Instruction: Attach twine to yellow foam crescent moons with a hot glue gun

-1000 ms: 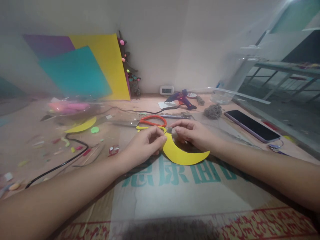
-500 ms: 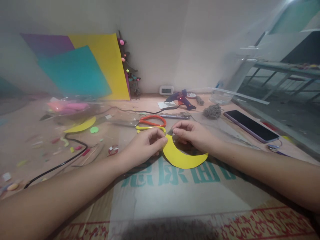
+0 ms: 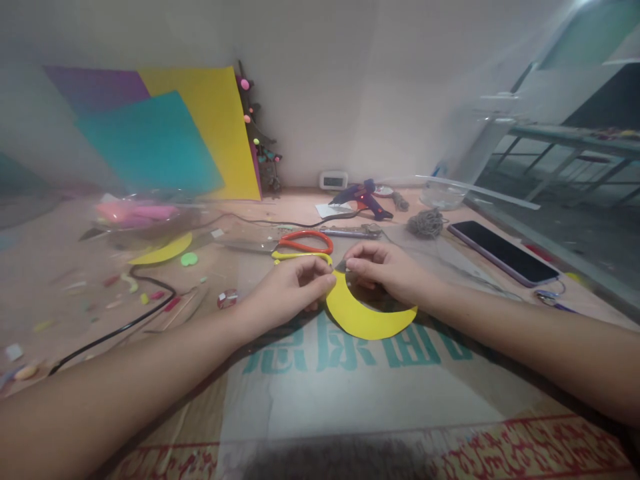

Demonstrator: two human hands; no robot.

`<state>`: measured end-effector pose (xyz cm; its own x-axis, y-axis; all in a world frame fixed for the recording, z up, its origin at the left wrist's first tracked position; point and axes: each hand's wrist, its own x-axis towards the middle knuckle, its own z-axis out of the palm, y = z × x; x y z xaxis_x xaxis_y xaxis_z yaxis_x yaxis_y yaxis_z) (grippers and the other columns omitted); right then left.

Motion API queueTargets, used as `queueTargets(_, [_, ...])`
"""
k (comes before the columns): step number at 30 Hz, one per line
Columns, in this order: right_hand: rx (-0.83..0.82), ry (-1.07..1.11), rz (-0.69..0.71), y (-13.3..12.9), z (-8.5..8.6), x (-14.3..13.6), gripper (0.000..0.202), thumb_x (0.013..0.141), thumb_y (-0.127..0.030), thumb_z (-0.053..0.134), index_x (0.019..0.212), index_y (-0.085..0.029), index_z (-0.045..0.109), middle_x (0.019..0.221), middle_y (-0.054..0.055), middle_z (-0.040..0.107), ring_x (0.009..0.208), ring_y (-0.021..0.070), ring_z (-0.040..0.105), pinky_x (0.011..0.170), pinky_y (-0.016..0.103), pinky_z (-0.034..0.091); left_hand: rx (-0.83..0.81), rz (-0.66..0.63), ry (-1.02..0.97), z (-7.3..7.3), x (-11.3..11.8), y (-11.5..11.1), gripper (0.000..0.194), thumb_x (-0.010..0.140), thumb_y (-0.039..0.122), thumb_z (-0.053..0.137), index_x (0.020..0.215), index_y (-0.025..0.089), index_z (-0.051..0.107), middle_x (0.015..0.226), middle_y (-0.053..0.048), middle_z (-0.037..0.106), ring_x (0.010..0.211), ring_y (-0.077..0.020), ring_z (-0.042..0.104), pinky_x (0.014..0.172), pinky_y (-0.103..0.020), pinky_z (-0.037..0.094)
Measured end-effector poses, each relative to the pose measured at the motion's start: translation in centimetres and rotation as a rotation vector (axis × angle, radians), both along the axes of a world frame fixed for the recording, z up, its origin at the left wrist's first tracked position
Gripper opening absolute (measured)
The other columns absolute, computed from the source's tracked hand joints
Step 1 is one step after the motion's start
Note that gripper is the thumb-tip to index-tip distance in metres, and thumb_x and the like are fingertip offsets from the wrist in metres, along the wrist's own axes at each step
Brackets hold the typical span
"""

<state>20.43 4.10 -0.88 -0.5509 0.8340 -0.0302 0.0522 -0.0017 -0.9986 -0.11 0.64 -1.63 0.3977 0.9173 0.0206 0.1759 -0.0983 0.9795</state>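
Observation:
A yellow paper crescent moon [image 3: 373, 322] lies in front of me, its curve towards my body. My left hand [image 3: 295, 287] is closed on its upper left tip, thumb against the edge. My right hand [image 3: 385, 267] pinches at that same tip, where a small grey bit [image 3: 342, 266] shows; it looks like grey yarn, though the fingertips partly hide it. Just beyond my left hand lie scissors [image 3: 306, 240] with one red and one yellow handle loop, blades pointing left.
Behind are a glue gun [image 3: 363, 198] with a lit red light, a ball of grey yarn [image 3: 425, 225] and a small white clock [image 3: 333, 180]. A phone [image 3: 503, 252] rests at right. Left are a second yellow crescent [image 3: 163, 250], a black cord [image 3: 125, 328] and scattered clay bits.

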Motion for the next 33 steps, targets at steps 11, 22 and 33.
queueTargets(11, [-0.014, 0.02, 0.045, 0.1, -0.08, 0.01, 0.031, 0.079, -0.046, 0.069, 0.086, -0.019, 0.057, 0.047, -0.01, 0.042, 0.041, 0.0064, 0.033, 0.041, 0.022, 0.022, -0.011, -0.025, -0.034, 0.04, -0.05, 0.04, 0.025, 0.09, 0.04, 0.057, 0.085, 0.016, 0.055, 0.058, 0.006, 0.049, 0.047, -0.0055, 0.047, 0.045, -0.017, 0.038])
queueTargets(22, [-0.023, 0.013, 0.01, -0.12, 0.33, -0.17, 0.033, 0.075, -0.044, 0.073, 0.087, -0.018, 0.057, 0.053, -0.008, 0.05, 0.041, 0.0052, 0.036, 0.041, 0.02, 0.024, -0.014, -0.033, -0.013, -0.08, -0.04, 0.14, 0.026, 0.091, 0.042, 0.055, 0.087, 0.016, 0.055, 0.062, 0.005, 0.05, 0.049, -0.0059, 0.049, 0.047, -0.017, 0.04])
queueTargets(33, [-0.002, -0.002, 0.01, -0.32, 0.61, -0.32, 0.035, 0.074, -0.046, 0.073, 0.086, -0.017, 0.057, 0.05, -0.008, 0.05, 0.039, 0.0054, 0.035, 0.038, 0.02, 0.026, 0.001, -0.041, -0.004, 0.11, -0.07, 0.0, 0.025, 0.091, 0.04, 0.055, 0.086, 0.016, 0.053, 0.063, 0.006, 0.049, 0.049, -0.0054, 0.048, 0.047, -0.017, 0.039])
